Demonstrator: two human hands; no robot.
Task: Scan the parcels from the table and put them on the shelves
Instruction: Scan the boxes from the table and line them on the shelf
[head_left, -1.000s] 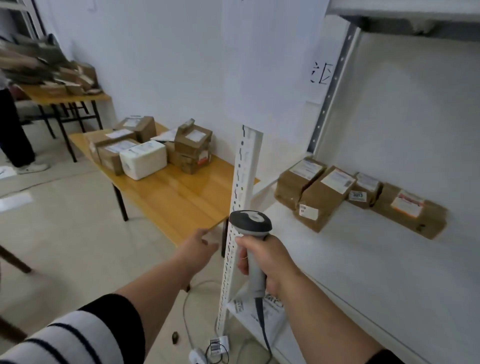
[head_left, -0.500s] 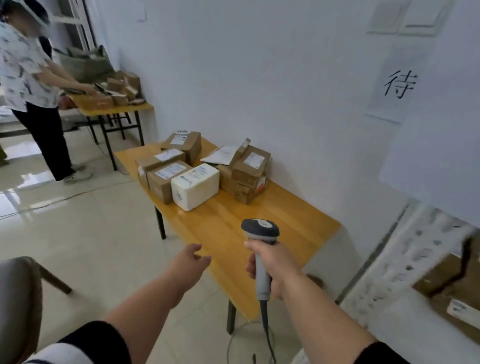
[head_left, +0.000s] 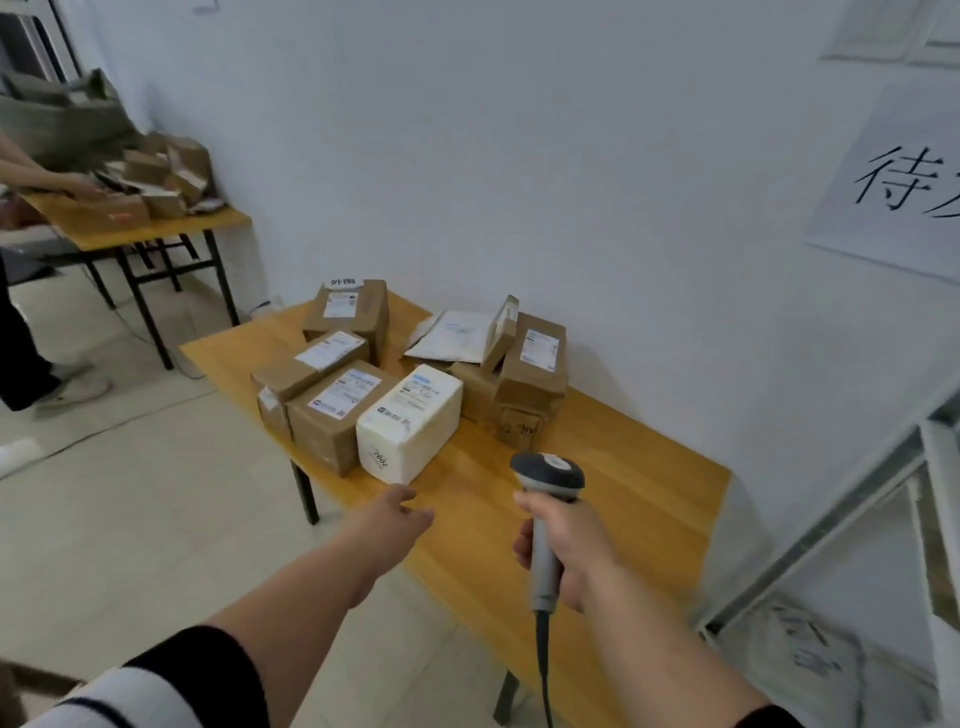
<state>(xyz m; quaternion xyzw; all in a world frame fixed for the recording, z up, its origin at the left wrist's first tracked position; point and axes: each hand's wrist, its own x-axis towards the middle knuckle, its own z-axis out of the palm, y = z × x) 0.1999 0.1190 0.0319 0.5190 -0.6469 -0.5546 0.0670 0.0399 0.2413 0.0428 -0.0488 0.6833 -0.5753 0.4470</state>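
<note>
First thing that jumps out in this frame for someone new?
The cluster of parcels on the wooden table, above all the white parcel at its near edge among brown boxes. Next, the right hand gripping a grey barcode scanner upright over the table, and the empty left hand reaching toward the white parcel. On the wall at right hangs a paper sign with large black characters.

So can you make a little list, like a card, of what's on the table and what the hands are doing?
Table: wooden table by the wall
Parcels: brown boxes, one white parcel, a flat white mailer
Right hand: grips the scanner
Left hand: empty, reaching toward the white parcel, not touching
Behind: another table with parcels
</note>
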